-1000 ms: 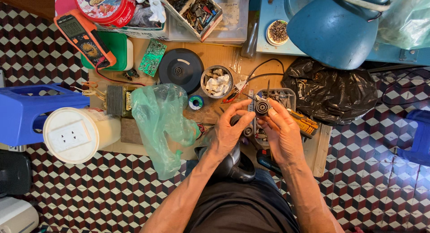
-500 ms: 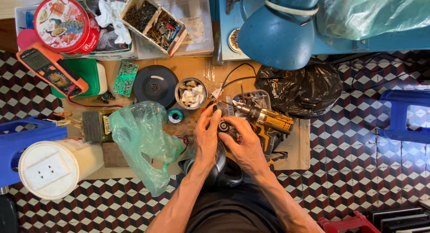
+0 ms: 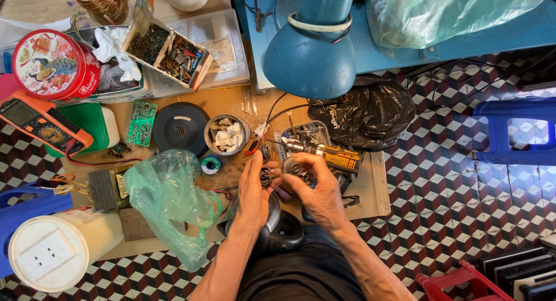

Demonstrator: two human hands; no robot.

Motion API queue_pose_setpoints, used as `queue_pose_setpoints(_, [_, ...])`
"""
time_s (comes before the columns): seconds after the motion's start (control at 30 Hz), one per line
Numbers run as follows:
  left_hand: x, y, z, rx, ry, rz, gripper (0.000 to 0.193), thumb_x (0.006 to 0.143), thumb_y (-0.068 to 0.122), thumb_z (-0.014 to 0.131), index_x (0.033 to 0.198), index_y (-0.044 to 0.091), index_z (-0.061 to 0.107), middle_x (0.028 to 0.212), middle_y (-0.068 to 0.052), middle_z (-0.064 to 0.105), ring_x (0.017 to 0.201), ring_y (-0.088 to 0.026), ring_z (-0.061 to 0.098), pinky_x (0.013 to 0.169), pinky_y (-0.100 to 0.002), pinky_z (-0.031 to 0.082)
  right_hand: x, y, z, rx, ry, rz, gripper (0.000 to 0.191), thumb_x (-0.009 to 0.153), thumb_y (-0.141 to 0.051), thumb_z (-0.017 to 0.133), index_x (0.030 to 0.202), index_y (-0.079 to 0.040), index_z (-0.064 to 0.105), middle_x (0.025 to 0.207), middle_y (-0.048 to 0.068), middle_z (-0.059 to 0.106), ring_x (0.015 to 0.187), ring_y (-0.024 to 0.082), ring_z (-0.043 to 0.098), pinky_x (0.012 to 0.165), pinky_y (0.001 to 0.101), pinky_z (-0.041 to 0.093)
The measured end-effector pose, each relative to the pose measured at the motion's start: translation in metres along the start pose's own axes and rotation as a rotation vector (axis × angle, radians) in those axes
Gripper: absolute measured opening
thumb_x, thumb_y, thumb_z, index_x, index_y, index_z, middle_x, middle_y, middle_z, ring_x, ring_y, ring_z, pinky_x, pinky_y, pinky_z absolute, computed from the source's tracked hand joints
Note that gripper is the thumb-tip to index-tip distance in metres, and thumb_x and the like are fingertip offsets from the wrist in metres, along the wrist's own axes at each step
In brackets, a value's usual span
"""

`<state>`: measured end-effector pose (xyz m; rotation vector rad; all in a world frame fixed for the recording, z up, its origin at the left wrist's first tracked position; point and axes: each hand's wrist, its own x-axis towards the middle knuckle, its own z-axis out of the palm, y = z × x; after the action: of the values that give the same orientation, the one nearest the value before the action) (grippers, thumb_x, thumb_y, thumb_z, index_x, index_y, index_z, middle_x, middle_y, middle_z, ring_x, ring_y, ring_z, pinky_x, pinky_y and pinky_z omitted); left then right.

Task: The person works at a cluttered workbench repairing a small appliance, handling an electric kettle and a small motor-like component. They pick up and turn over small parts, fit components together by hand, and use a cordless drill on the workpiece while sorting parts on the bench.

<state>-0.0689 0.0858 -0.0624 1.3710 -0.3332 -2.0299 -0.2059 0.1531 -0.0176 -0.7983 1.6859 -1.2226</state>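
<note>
Solder spool (image 3: 210, 164) between bag (image 3: 168, 199) and hands (image 3: 289, 188).

Hands hemmed in mid-frame: green plastic bag (image 3: 168, 202) crowds the left, yellow-black tool (image 3: 330, 156) and black bag (image 3: 365, 113) block upper right; bare board (image 3: 370, 191) opens right.

This is a small repair workshop, set up low on a patterned tile floor (image 3: 463, 220). A wooden board (image 3: 370, 191) serves as the bench and is crowded with repair gear: an orange multimeter (image 3: 40, 124) at the left, a green circuit board (image 3: 142, 123), a spool of solder (image 3: 210, 164), a transformer (image 3: 110, 190), and a divided box of small parts (image 3: 168, 49) at the far side. A blue desk lamp (image 3: 310, 61) hangs over it all.
</note>
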Motion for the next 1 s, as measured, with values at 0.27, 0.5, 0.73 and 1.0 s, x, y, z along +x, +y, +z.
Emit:
queue_pose_setpoints(0.27, [-0.004, 0.009, -0.002, -0.084, -0.033, 0.012, 0.036, 0.101, 0.039, 0.059, 0.119, 0.009, 0.060, 0.100, -0.009, 0.071, 0.090, -0.017, 0.066, 0.079, -0.034, 0.054, 0.026, 0.020, -0.063, -0.068, 0.232, -0.209, 0.045, 0.096, 0.002, 0.069, 0.136, 0.002, 0.047, 0.130, 0.016, 0.062, 0.121, 0.020, 0.064, 0.105, 0.0316, 0.053])
queue_pose_setpoints(0.5, [-0.009, 0.010, 0.000, -0.116, -0.084, 0.001, 0.041, 0.102, 0.040, 0.056, 0.124, 0.006, 0.061, 0.107, -0.010, 0.072, 0.094, -0.016, 0.067, 0.081, -0.033, 0.055, 0.028, 0.003, -0.066, -0.293, 0.322, -0.052, 0.045, 0.094, -0.009, 0.073, 0.133, -0.001, 0.054, 0.123, 0.012, 0.068, 0.111, 0.020, 0.069, 0.094, 0.0314, 0.057])
queue_pose_setpoints(0.73, [0.001, 0.002, -0.005, -0.138, -0.130, -0.032, 0.057, 0.103, 0.045, 0.052, 0.126, -0.006, 0.064, 0.113, -0.013, 0.072, 0.099, -0.017, 0.067, 0.088, -0.032, 0.055, 0.031, -0.002, -0.062, -0.337, 0.278, -0.128, 0.044, 0.096, -0.010, 0.073, 0.135, 0.000, 0.055, 0.124, 0.013, 0.062, 0.109, 0.019, 0.067, 0.091, 0.0314, 0.058])
queue_pose_setpoints(1.0, [0.015, -0.001, -0.022, -0.279, -0.165, -0.079, 0.059, 0.105, 0.042, 0.051, 0.132, -0.010, 0.056, 0.127, -0.018, 0.067, 0.107, -0.022, 0.069, 0.096, -0.036, 0.058, 0.037, 0.022, -0.047, -0.305, 0.255, -0.117, 0.040, 0.098, -0.009, 0.074, 0.134, 0.001, 0.059, 0.128, 0.010, 0.055, 0.103, 0.016, 0.064, 0.088, 0.0283, 0.056])
